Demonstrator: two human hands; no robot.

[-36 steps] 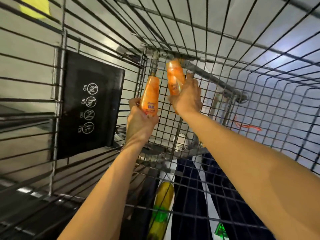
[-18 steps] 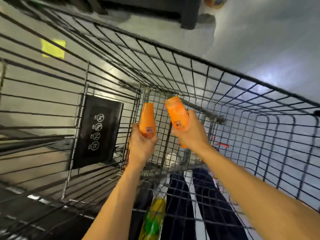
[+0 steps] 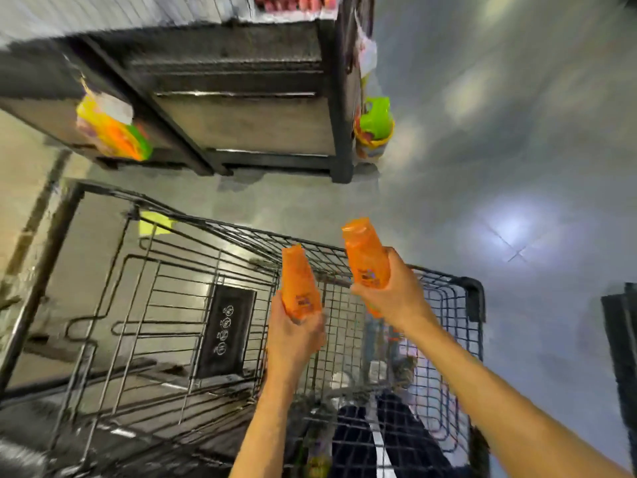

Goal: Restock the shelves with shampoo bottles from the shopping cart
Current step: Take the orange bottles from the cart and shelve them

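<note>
My left hand (image 3: 293, 343) grips the lower half of an orange shampoo bottle (image 3: 299, 282), held upright above the wire shopping cart (image 3: 162, 305). My right hand (image 3: 396, 298) grips a second orange shampoo bottle (image 3: 365, 257), lifted a little higher, over the cart's far rim. The two bottles stand apart, caps pointing away from me. A dark shelf unit (image 3: 248, 98) stands beyond the cart; its lower shelves look bare and blurred.
Colourful packs (image 3: 110, 129) hang at the shelf unit's left and a green and yellow toy set (image 3: 374, 129) at its right corner. A black warning plate (image 3: 225, 331) is fixed on the cart's flap. Grey floor spreads to the right. Another dark fixture (image 3: 620, 357) is at the right edge.
Both hands have lifted the orange bottles up out of the cart basket to rim height. The view has swung up from the cart's inside to the shelf unit ahead.
</note>
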